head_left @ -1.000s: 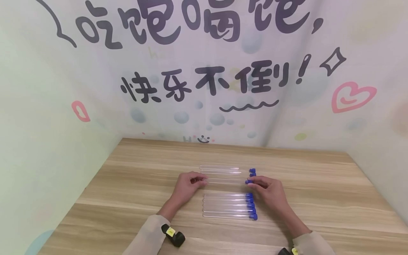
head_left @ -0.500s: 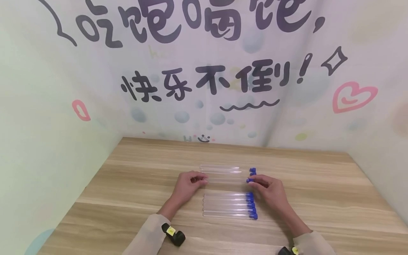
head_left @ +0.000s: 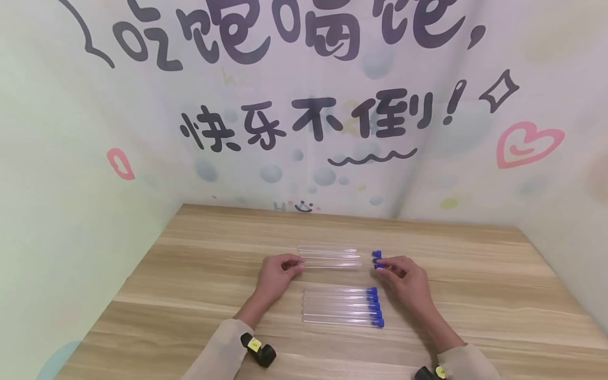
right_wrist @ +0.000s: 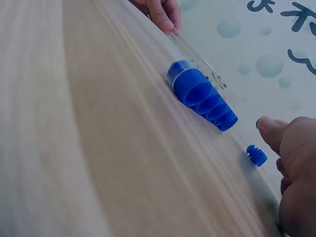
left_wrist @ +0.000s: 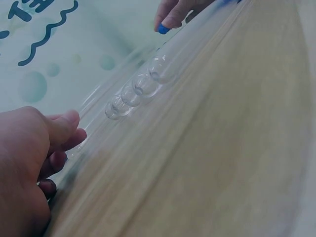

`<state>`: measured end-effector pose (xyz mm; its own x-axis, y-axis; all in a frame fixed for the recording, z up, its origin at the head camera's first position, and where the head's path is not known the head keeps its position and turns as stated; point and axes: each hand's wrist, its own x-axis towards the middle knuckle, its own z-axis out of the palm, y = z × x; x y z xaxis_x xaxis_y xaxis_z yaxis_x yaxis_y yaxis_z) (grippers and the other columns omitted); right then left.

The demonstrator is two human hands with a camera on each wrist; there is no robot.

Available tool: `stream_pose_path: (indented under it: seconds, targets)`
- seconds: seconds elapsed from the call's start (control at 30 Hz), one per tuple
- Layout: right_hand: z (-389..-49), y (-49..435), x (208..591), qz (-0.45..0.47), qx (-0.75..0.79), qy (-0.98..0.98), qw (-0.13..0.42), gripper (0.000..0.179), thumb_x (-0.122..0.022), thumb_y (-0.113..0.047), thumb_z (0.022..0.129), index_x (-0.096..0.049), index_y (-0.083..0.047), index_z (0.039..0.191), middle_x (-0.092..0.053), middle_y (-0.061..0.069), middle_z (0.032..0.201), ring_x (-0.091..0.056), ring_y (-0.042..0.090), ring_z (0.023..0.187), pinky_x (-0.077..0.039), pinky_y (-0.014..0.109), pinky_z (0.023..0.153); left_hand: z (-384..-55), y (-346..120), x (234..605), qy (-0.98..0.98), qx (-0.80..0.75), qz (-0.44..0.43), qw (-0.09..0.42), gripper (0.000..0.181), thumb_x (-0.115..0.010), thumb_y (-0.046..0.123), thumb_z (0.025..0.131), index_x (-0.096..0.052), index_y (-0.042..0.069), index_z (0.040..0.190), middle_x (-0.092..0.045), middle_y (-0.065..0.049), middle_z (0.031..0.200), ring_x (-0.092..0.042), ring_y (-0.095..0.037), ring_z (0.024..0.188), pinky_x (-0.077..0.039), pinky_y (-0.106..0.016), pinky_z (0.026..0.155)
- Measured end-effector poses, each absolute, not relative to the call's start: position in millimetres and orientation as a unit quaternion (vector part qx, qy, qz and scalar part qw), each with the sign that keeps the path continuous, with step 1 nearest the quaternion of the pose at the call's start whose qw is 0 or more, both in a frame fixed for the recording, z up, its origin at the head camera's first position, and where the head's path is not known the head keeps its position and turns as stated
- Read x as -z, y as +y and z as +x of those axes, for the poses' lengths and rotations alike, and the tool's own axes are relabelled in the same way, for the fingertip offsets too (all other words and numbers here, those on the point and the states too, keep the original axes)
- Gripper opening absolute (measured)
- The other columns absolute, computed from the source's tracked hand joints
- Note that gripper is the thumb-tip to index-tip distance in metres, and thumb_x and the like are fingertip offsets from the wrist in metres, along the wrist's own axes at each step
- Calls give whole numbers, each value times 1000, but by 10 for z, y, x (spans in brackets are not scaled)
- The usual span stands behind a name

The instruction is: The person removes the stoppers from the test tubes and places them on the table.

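Observation:
In the head view, my left hand [head_left: 279,274] pinches the closed left end of a clear test tube [head_left: 332,265], nearest of the three uncapped tubes. Its fingertips also show at that tube in the right wrist view. Across from it, my right hand [head_left: 406,277] pinches a small blue cap [left_wrist: 163,29] between thumb and index finger, right of the tube's open end with a gap between. Two more blue caps [head_left: 377,254] lie just beyond those fingers. A loose blue cap [right_wrist: 256,155] also shows below my right thumb in the right wrist view.
Closer to me lies a row of several capped test tubes [head_left: 339,306], side by side, their blue caps [head_left: 374,306] pointing right. Everything lies on a wood-grain table [head_left: 214,253]. A printed white curtain [head_left: 304,179] hangs behind the table's back edge.
My right hand has moved slightly right with the blue cap, widening the distance to the tube. My left hand has shifted slightly left, and the tube sits a little farther back.

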<state>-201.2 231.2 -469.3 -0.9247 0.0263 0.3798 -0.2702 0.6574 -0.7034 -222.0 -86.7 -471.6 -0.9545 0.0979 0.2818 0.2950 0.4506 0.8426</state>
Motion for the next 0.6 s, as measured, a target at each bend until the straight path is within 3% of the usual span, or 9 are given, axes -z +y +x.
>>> stream_pose_path:
  seconds: [0.13, 0.37, 0.6]
  targets:
    - [-2020, 2314, 4712, 47, -405, -898, 167, 21, -78, -18, 80, -74, -17, 101, -66, -1, 89, -56, 14, 75, -45, 23, 64, -2221, -875, 4725, -850, 505, -112, 95, 11, -76, 15, 82, -76, 12, 92, -66, 8, 79, -57, -10, 71, -48, -26, 64]
    - [-2030, 2319, 4721, 24, -399, -906, 138, 22, -77, -17, 82, -73, -12, 103, -69, 5, 97, -62, 19, 89, -50, 29, 77, -2221, -878, 4725, -856, 499, -111, 84, 11, -76, 16, 82, -75, 13, 93, -64, 8, 78, -55, -11, 70, -47, -26, 63]
    - [-2047, 2310, 4731, 21, -394, -909, 135, 21, -76, -13, 82, -72, -10, 103, -69, 6, 97, -63, 21, 88, -50, 37, 79, -2225, -882, 4719, -852, 505, -113, 78, 11, -76, 15, 82, -74, 13, 93, -65, 6, 80, -55, -12, 71, -47, -26, 64]
